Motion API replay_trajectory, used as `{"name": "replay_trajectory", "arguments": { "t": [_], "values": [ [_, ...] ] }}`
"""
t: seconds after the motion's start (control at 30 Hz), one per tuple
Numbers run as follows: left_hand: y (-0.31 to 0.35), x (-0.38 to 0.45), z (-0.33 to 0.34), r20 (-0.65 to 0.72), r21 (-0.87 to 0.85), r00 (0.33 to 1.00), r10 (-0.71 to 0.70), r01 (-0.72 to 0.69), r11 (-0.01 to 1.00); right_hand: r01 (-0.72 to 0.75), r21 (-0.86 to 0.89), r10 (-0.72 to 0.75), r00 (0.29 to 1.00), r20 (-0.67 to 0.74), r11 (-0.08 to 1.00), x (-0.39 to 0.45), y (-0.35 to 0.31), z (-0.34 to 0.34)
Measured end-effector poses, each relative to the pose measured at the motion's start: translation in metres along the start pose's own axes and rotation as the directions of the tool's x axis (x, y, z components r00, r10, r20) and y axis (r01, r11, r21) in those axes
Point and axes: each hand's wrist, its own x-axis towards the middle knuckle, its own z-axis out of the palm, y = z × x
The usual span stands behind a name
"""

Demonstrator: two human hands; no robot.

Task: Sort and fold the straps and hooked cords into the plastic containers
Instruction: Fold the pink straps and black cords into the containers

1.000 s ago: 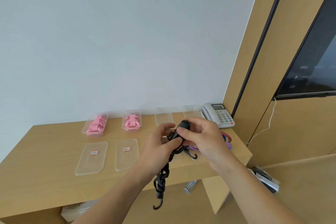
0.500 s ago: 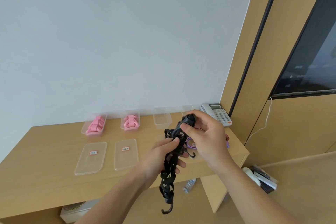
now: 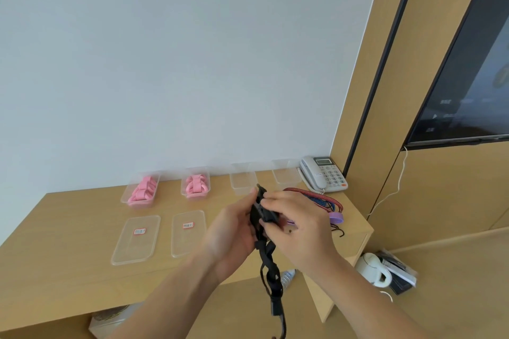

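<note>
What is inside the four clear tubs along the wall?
Pink straps fill the first tub, more pink straps the second. The other two tubs look empty.

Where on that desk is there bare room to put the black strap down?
Bare wood shows left of the two lids, along the desk's front edge, and between the pink-filled tubs and the lids. The right end is crowded: colored cords, phone, both hands gripping the black strap.

Both hands raised together, forearms reaching in from below.
The left hand (image 3: 231,231) and right hand (image 3: 298,228) face each other, fingers curled, pinching the black cord (image 3: 261,212) between them.
</note>
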Motion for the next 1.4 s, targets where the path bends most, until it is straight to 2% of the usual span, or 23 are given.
{"name": "replay_trajectory", "arguments": {
  "t": [0.07,0.17,0.27,0.33,0.4,0.43,0.5,0.57,0.6,0.73,0.83,0.97,1.07,1.17,1.27,1.4],
  "values": [
    [0.002,0.001,-0.001,0.029,-0.001,1.0,0.009,-0.009,1.0,-0.011,0.017,0.01,0.999,0.046,1.0,-0.008,0.003,-0.001],
    [0.003,0.004,-0.006,0.054,0.087,0.997,0.05,-0.055,0.995,-0.063,0.071,0.054,0.99,0.129,0.995,-0.012,0.002,-0.009],
    [0.004,0.005,-0.007,0.106,0.132,0.992,0.067,-0.081,0.988,-0.115,0.147,0.096,0.987,0.131,0.982,-0.007,-0.008,-0.02],
    [0.003,0.006,-0.006,0.129,0.171,0.988,0.082,-0.103,0.98,-0.276,0.236,0.261,0.961,0.092,0.932,0.002,-0.013,-0.027],
    [0.002,0.007,-0.004,0.158,0.193,0.983,0.089,-0.119,0.974,-0.53,0.314,0.522,0.845,0.116,0.788,0.013,-0.011,-0.031],
    [0.001,0.007,-0.003,0.184,0.202,0.979,0.091,-0.128,0.971,-0.623,0.299,0.599,0.781,0.179,0.723,0.018,-0.008,-0.032],
    [0.001,0.007,-0.001,0.235,0.236,0.968,0.092,-0.148,0.96,-0.714,0.226,0.615,0.691,0.379,0.663,0.025,-0.001,-0.035],
    [0.001,0.007,0.0,0.252,0.261,0.964,0.09,-0.157,0.953,-0.767,0.289,0.545,0.62,0.564,0.573,0.029,0.002,-0.038],
    [0.001,0.007,0.0,0.25,0.267,0.964,0.087,-0.155,0.951,-0.785,0.32,0.516,0.599,0.612,0.531,0.03,0.002,-0.04],
    [-0.002,0.007,-0.005,0.247,0.284,0.966,0.074,-0.145,0.948,-0.731,0.303,0.428,0.627,0.651,0.611,0.027,0.007,-0.042],
    [-0.003,0.007,-0.006,0.232,0.263,0.971,0.064,-0.126,0.957,-0.755,0.356,0.448,0.627,0.638,0.55,0.025,0.008,-0.038],
    [-0.005,0.006,-0.006,0.164,0.305,0.985,0.054,-0.103,0.947,-0.761,0.419,0.54,0.647,0.539,0.495,0.027,0.005,-0.031],
    [-0.01,0.005,-0.008,0.081,0.33,0.995,0.05,-0.074,0.941,-0.748,0.431,0.602,0.663,0.445,0.504,0.03,0.007,-0.029],
    [-0.017,0.003,-0.011,0.059,0.402,0.998,0.014,-0.036,0.915,-0.724,0.437,0.622,0.686,0.377,0.534,0.031,0.01,-0.028],
    [-0.024,0.004,-0.01,0.0,0.294,1.0,-0.026,0.025,0.956,-0.679,0.418,0.609,0.731,0.308,0.604,0.031,0.01,-0.025],
    [-0.025,0.007,-0.005,-0.001,0.006,0.992,-0.123,0.123,0.992,-0.625,0.4,0.572,0.779,0.258,0.671,0.024,0.008,-0.02]
  ]
}}
